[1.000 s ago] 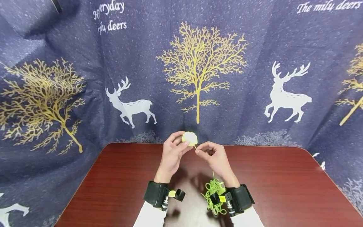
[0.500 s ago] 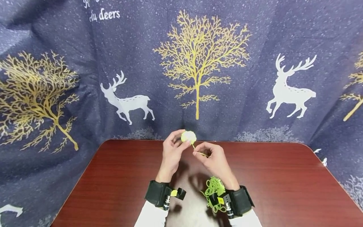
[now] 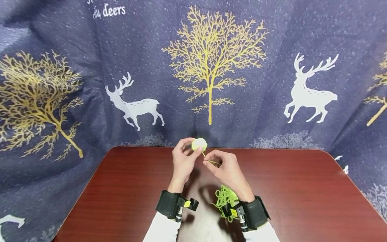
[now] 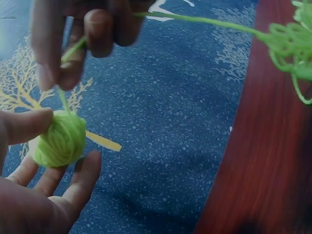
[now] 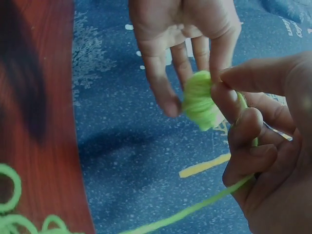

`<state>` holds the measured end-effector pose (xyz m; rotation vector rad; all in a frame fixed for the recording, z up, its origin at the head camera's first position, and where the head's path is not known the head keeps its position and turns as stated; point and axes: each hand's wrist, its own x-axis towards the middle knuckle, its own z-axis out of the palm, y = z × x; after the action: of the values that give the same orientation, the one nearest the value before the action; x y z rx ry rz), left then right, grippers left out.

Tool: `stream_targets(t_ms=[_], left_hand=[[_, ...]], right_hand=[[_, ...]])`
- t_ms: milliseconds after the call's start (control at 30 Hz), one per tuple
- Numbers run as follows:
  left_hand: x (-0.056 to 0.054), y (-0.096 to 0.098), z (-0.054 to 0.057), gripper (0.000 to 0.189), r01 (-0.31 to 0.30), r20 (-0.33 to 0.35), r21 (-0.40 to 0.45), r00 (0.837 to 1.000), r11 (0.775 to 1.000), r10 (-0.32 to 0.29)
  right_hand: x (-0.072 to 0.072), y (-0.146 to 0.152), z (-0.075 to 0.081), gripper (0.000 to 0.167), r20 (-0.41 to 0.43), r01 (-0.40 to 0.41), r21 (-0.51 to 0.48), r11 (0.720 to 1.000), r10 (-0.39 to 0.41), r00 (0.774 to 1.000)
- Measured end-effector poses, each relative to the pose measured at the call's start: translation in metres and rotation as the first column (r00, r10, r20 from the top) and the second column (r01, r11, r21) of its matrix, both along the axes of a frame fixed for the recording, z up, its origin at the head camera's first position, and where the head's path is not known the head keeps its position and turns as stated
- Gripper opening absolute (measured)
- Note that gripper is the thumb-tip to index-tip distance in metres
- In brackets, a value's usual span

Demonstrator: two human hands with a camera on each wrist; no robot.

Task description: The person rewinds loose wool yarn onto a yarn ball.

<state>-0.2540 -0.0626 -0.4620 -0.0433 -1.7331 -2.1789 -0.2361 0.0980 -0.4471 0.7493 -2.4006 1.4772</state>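
Green yarn ball (image 4: 61, 140) at the fingertips (image 4: 91, 165) of the gripping left hand (image 3: 183, 163); right hand (image 3: 227, 168) pinches its strand (image 4: 200, 20)

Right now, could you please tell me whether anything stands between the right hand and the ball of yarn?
Nothing visible does: only a strand spans the gap from the ball to the right hand. The left hand grips the ball, its thumb beside the strand. The loose yarn lies on the table, off that line.

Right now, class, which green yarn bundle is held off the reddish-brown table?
The round, wound green yarn ball, in the left hand; the loose, tangled heap lies on the table.
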Motion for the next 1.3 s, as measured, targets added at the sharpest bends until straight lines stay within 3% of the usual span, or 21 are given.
stream_targets(t_ms=[100, 167, 267, 367, 467, 633, 733, 800, 867, 967, 1067, 1100, 1200, 1300], left_hand=[[-0.001, 0.001, -0.001, 0.042, -0.010, -0.006, -0.058, 1.000, 0.998, 0.010], [-0.001, 0.000, -0.002, 0.040, 0.015, -0.023, -0.099, 1.000, 0.995, -0.018], [-0.002, -0.004, -0.005, 0.038, 0.117, -0.028, -0.163, 0.992, 0.980, -0.123], [-0.003, -0.009, -0.008, 0.038, 0.255, 0.000, -0.216, 0.965, 0.943, -0.261], [-0.004, -0.014, -0.010, 0.037, 0.376, 0.034, -0.236, 0.925, 0.896, -0.379], [-0.005, -0.021, -0.013, 0.034, 0.516, 0.066, -0.255, 0.853, 0.818, -0.518], [-0.005, -0.024, -0.014, 0.035, 0.603, 0.064, -0.258, 0.790, 0.755, -0.610], [-0.005, -0.026, -0.014, 0.037, 0.659, 0.040, -0.246, 0.739, 0.711, -0.672], [-0.005, -0.028, -0.013, 0.037, 0.697, -0.008, -0.219, 0.699, 0.683, -0.715], [-0.004, -0.028, -0.011, 0.032, 0.736, -0.096, -0.119, 0.660, 0.667, -0.745], [-0.002, -0.028, -0.008, 0.031, 0.749, -0.192, 0.003, 0.650, 0.662, -0.735], [-0.002, -0.028, -0.008, 0.032, 0.748, -0.217, 0.050, 0.655, 0.662, -0.724], [-0.001, -0.026, -0.005, 0.031, 0.700, -0.253, 0.185, 0.713, 0.690, -0.654], [-0.001, -0.021, -0.001, 0.029, 0.583, -0.222, 0.314, 0.813, 0.750, -0.539]], right_hand=[[0.000, 0.001, 0.003, 0.011, -0.005, -0.003, -0.001, 1.000, 0.003, 1.000], [0.000, 0.003, 0.005, 0.011, -0.007, -0.005, -0.012, 1.000, 0.005, 1.000], [-0.001, 0.007, 0.006, 0.010, -0.006, 0.004, -0.051, 0.999, -0.004, 1.000], [-0.003, 0.013, 0.007, 0.007, 0.007, 0.019, -0.111, 0.994, -0.018, 1.000], [-0.005, 0.019, 0.007, 0.006, 0.039, 0.027, -0.175, 0.984, -0.021, 0.999], [-0.009, 0.028, 0.007, 0.007, 0.088, 0.054, -0.258, 0.965, -0.032, 0.996], [-0.012, 0.030, 0.006, 0.008, 0.095, 0.074, -0.265, 0.961, -0.051, 0.994], [-0.014, 0.030, 0.004, 0.008, 0.099, 0.079, -0.263, 0.962, -0.054, 0.994], [-0.015, 0.030, 0.003, 0.008, 0.106, 0.077, -0.271, 0.960, -0.050, 0.993], [-0.017, 0.028, 0.000, 0.007, 0.132, 0.075, -0.294, 0.953, -0.037, 0.991], [-0.018, 0.025, -0.005, 0.006, 0.149, 0.066, -0.305, 0.950, -0.021, 0.989], [-0.019, 0.024, -0.007, 0.006, 0.150, 0.060, -0.305, 0.950, -0.014, 0.989], [-0.019, 0.018, -0.012, 0.007, 0.147, 0.044, -0.304, 0.952, 0.001, 0.989], [-0.018, 0.011, -0.013, 0.008, 0.139, 0.039, -0.273, 0.961, -0.001, 0.990]])
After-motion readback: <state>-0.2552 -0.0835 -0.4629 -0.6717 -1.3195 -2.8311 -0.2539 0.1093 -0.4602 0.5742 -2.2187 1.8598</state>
